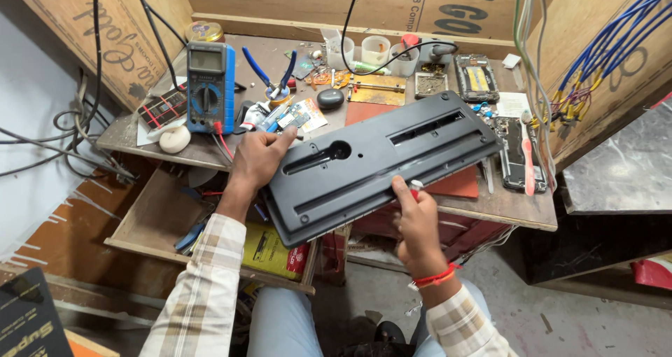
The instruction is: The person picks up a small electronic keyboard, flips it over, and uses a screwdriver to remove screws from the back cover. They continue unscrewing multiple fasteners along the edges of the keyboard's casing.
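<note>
Nearest to us, our right hand (pixel 420 224) pinches the near long edge of the black plastic panel (pixel 381 164), thumb up on its face and the fingers curled underneath, with a small red-and-white object (pixel 416 186) caught at the fingertips against that edge; we cannot tell what it is. Our left hand (pixel 257 159) clasps the panel's left end, palm over the rim, fingers spread forward and closed on the plastic. So both hands grip the panel, which hangs tilted over the front edge of the wooden workbench (pixel 518 206), half above the open drawer (pixel 150 220) and half above the bench top, its underside with slots and a round hole turned up to us. We judge the step in hand to be inspecting or positioning this panel, not yet working on it. The next move, as we read it, calls for a steady two-handed hold and some care for the clutter just beyond: the blue multimeter (pixel 208 86) to the left, the blue-handled pliers (pixel 274 73), the opened phones (pixel 514 154) to the right, and farther back the white cups (pixel 375 50) against the board wall.
</note>
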